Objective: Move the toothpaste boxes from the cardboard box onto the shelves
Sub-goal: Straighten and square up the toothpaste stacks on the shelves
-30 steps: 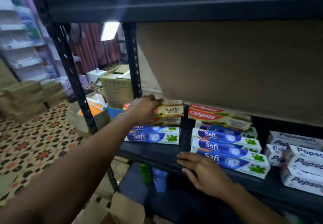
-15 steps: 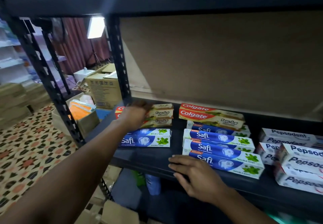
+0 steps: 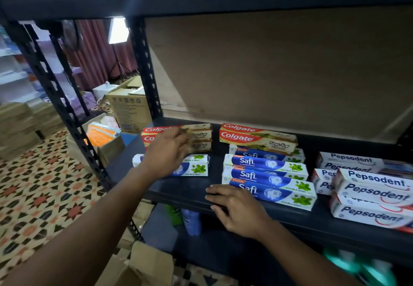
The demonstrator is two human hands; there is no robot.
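On the black shelf [image 3: 178, 190], a stack of red-and-beige Colgate boxes [image 3: 200, 136] lies at the back left, with blue-and-white Safi boxes [image 3: 197, 167] in front of it. My left hand [image 3: 167, 154] hovers just in front of both, blurred, fingers loose and holding nothing. More Colgate boxes [image 3: 257, 138] and a row of Safi boxes [image 3: 268, 175] lie in the middle, and Pepsodent boxes [image 3: 375, 193] at the right. My right hand [image 3: 237, 207] rests flat on the shelf's front edge, by the nearest Safi box. An open cardboard box [image 3: 149, 263] stands on the floor below.
A black perforated upright [image 3: 145, 69] stands behind the left Colgate stack, another [image 3: 60, 107] at the shelf's front left. Bottles [image 3: 191, 221] stand on the shelf below. Cartons [image 3: 127, 105] and a box of packets [image 3: 100, 134] sit on the patterned floor at left.
My left hand has let go of the top Colgate box on the left stack and drawn back toward me. My right hand stays on the shelf edge.
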